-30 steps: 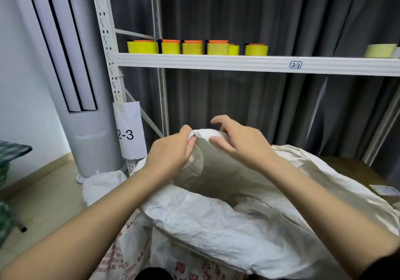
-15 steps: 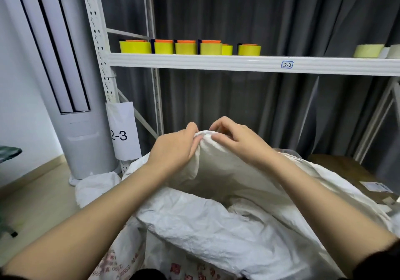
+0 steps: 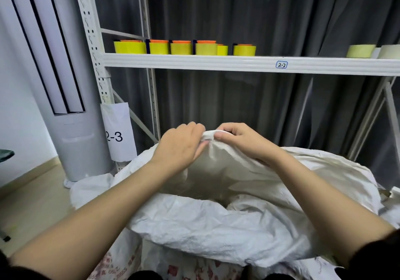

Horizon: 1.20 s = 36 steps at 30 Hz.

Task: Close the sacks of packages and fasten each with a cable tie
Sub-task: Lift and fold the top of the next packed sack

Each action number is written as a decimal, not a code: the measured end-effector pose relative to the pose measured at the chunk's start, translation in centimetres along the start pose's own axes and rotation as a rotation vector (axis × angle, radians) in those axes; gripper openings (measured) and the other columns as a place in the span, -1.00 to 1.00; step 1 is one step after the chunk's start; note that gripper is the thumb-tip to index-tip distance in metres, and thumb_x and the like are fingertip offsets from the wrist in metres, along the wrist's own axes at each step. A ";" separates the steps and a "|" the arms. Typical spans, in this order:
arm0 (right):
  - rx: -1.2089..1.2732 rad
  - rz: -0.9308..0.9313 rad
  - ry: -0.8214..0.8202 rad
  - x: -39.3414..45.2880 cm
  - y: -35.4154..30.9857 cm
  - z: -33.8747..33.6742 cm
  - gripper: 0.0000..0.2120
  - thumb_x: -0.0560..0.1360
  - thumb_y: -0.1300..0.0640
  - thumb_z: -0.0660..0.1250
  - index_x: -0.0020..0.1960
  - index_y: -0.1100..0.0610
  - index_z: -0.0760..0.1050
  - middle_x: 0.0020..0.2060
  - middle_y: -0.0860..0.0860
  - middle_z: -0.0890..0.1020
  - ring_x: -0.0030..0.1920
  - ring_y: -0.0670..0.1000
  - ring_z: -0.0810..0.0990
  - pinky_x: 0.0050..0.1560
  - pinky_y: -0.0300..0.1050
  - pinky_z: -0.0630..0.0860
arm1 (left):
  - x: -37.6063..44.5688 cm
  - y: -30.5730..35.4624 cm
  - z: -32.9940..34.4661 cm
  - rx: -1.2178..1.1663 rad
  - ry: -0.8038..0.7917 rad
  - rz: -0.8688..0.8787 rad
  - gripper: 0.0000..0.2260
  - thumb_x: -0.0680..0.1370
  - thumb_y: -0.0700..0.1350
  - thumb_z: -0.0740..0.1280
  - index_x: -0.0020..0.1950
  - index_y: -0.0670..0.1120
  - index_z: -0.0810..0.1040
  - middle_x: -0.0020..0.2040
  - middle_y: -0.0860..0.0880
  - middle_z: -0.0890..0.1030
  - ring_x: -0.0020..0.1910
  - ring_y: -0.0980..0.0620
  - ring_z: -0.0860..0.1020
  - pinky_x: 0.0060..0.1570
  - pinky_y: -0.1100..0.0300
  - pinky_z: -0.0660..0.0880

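Observation:
A large white woven sack [image 3: 216, 225] with red print low on its side stands in front of me, its mouth wide and crumpled. My left hand [image 3: 180, 147] and my right hand [image 3: 242, 141] both pinch the far rim of the sack, raised in a small bunch between them. The fingertips of the two hands nearly meet over the fabric. What is inside the sack is hidden in its folds. No cable tie shows anywhere in view.
A white metal shelf [image 3: 216, 63] runs across behind the sack, carrying several yellow tape rolls [image 3: 184, 48]. A tall grey floor-standing unit [image 3: 71, 106] stands at the left beside a paper label "2-3" [image 3: 118, 132]. Dark curtains hang behind. Another white sack [image 3: 91, 188] lies on the floor at the left.
Both hands have drawn closer together on the rim, gathering the fabric into a tighter bunch. The rim sits about as high as before.

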State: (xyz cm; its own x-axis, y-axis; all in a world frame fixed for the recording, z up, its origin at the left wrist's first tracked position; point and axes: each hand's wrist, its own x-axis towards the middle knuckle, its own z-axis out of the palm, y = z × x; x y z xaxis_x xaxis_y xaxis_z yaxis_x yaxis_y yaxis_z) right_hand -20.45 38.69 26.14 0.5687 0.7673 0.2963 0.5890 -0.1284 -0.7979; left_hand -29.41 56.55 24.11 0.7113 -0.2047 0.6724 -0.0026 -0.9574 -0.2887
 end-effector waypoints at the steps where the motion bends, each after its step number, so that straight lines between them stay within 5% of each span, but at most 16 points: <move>1: -0.032 -0.006 0.019 -0.2 -0.1 0.2 -0.85 0.57 -0.01 0.29 -0.01 0.05 0.57 -0.17 -0.11 0.64 -0.14 -0.13 0.58 -0.06 -0.16 0.49 | 0.2 0.2 -0.1 -0.008 -0.029 -0.033 -0.71 0.60 0.07 0.09 -0.08 -0.12 0.42 -0.32 0.00 0.44 -0.42 -0.07 0.46 -0.53 0.11 0.31; 4: -0.751 -0.038 0.193 -1.1 0.4 0.5 -0.76 0.55 -0.17 0.17 0.16 -0.12 0.42 -0.03 -0.20 0.59 -0.09 -0.09 0.58 -0.14 -0.07 0.49 | 0.2 -0.6 0.4 -0.093 -0.145 -0.161 -0.77 0.66 0.07 -0.02 -0.05 -0.06 0.24 -0.38 0.04 0.34 -0.35 -0.12 0.41 -0.36 0.09 0.31; 6: -1.119 -0.201 0.346 -1.7 1.5 0.6 -0.67 0.58 -0.18 0.06 0.17 -0.02 0.42 -0.06 -0.12 0.59 -0.18 0.00 0.60 -0.36 -0.09 0.44 | 0.3 -1.3 0.5 -0.208 -0.213 -0.212 -0.73 0.66 0.07 -0.06 -0.12 -0.05 0.23 -0.36 0.02 0.39 -0.29 -0.15 0.46 -0.28 0.04 0.36; 9: -1.132 -0.294 0.372 -2.1 2.0 0.5 -0.69 0.62 -0.09 0.00 -0.01 0.07 0.44 -0.25 -0.06 0.56 -0.37 0.06 0.53 -0.47 -0.03 0.44 | 0.6 -1.7 0.4 -0.385 -0.283 -0.231 -0.69 0.66 0.06 -0.05 -0.23 -0.01 0.25 -0.34 0.02 0.42 -0.26 -0.12 0.46 -0.25 0.04 0.34; 14: -0.308 -0.068 0.149 -1.0 1.1 -1.2 -0.77 0.61 0.00 0.18 -0.16 0.10 0.41 -0.32 -0.09 0.46 -0.29 -0.10 0.38 -0.19 -0.09 0.34 | 0.9 -0.7 0.6 -0.163 -0.015 -0.085 -0.65 0.56 0.17 0.06 0.04 -0.07 0.45 -0.21 -0.01 0.53 -0.25 -0.08 0.50 -0.27 0.06 0.39; 18: -0.101 -0.038 0.135 -0.7 0.8 -0.5 -0.70 0.60 -0.02 0.20 -0.14 0.21 0.41 -0.31 -0.04 0.39 -0.27 -0.05 0.31 -0.20 -0.06 0.28 | 1.4 0.7 1.7 -0.173 0.029 0.055 -0.62 0.53 0.14 0.08 0.01 -0.13 0.50 -0.23 -0.05 0.55 -0.35 -0.09 0.51 -0.40 0.07 0.40; 21: -0.552 -0.070 0.238 -1.1 1.0 -0.3 -0.79 0.60 -0.11 0.13 -0.03 -0.02 0.44 -0.26 -0.13 0.54 -0.25 -0.07 0.48 -0.19 -0.01 0.41 | 1.3 1.1 2.0 -0.112 0.011 0.043 -0.69 0.59 0.08 0.03 -0.15 -0.11 0.39 -0.44 0.01 0.45 -0.53 -0.08 0.47 -0.55 0.18 0.23; 23: -1.038 -0.161 0.346 -2.0 1.7 -0.2 -0.69 0.59 -0.18 0.01 0.11 -0.04 0.41 -0.14 -0.13 0.58 -0.19 -0.05 0.56 -0.30 -0.04 0.43 | 1.5 0.7 2.0 -0.130 -0.076 -0.064 -0.74 0.65 0.07 -0.01 -0.11 -0.05 0.27 -0.42 0.02 0.41 -0.43 -0.12 0.50 -0.46 0.14 0.27; 25: -1.212 -0.160 0.351 -2.7 2.2 -0.1 -0.64 0.60 -0.17 -0.04 0.16 0.00 0.39 -0.10 -0.10 0.58 -0.18 0.02 0.58 -0.37 -0.06 0.39 | 1.7 -0.1 2.3 -0.224 -0.173 -0.165 -0.74 0.65 0.08 -0.04 -0.12 -0.04 0.23 -0.39 0.03 0.41 -0.32 -0.14 0.50 -0.36 0.08 0.31; 28: -0.857 -0.037 0.288 -2.6 2.8 -1.0 -0.75 0.62 -0.13 0.05 0.08 -0.01 0.39 -0.21 -0.12 0.56 -0.22 0.01 0.54 -0.25 -0.04 0.38 | 1.7 -0.3 1.9 -0.290 -0.158 -0.158 -0.70 0.65 0.08 -0.03 -0.17 -0.05 0.30 -0.40 0.01 0.43 -0.33 -0.12 0.49 -0.34 0.06 0.33; 33: -0.027 0.021 0.037 -1.5 1.7 -2.0 -0.79 0.63 0.05 0.18 -0.15 0.09 0.44 -0.28 -0.18 0.46 -0.22 -0.19 0.41 -0.11 -0.21 0.35 | 2.0 1.2 1.9 -0.278 0.066 0.075 -0.60 0.54 0.17 0.09 0.12 -0.10 0.46 -0.11 -0.03 0.56 -0.24 -0.07 0.53 -0.29 0.05 0.43; 36: 0.162 0.063 0.068 -1.5 1.2 -1.1 -0.83 0.63 0.05 0.19 -0.09 0.05 0.49 -0.22 -0.15 0.56 -0.16 -0.17 0.52 -0.05 -0.21 0.43 | 2.3 2.6 2.1 -0.216 0.090 0.042 -0.65 0.57 0.14 0.07 0.02 -0.11 0.45 -0.26 -0.02 0.56 -0.41 -0.08 0.54 -0.50 0.16 0.33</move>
State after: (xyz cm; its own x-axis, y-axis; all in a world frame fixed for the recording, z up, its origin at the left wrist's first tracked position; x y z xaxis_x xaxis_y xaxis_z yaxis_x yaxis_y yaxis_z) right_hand -19.95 36.63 25.30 0.6421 0.7160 0.2738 0.4540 -0.0674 -0.8885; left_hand -26.30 53.99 23.51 0.6422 -0.2529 0.7236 -0.1875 -0.9672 -0.1716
